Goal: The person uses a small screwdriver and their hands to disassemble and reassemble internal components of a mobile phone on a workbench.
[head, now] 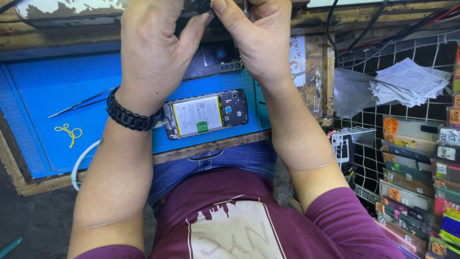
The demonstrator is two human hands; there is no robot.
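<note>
Both hands are raised at the top of the view, fingers pinched together on a small dark part [200, 5] that is mostly cut off by the frame edge. My left hand [153, 45], with a black watch band on its wrist, grips the part from the left. My right hand [258, 38] grips it from the right with the thumb on top. Below them, on the blue work mat [52, 96], lies an opened phone [206, 114] with its white battery and circuit boards showing. A dark phone back cover [215, 60] lies just beyond it, partly hidden by my hands.
Thin tweezers [81, 102] and a yellow twist of wire [69, 133] lie on the mat's left side. A white cable [81, 163] hangs at the bench's front edge. At right, a wire rack [383, 120] holds packaged phone cases [421, 182] and a stack of papers [407, 81].
</note>
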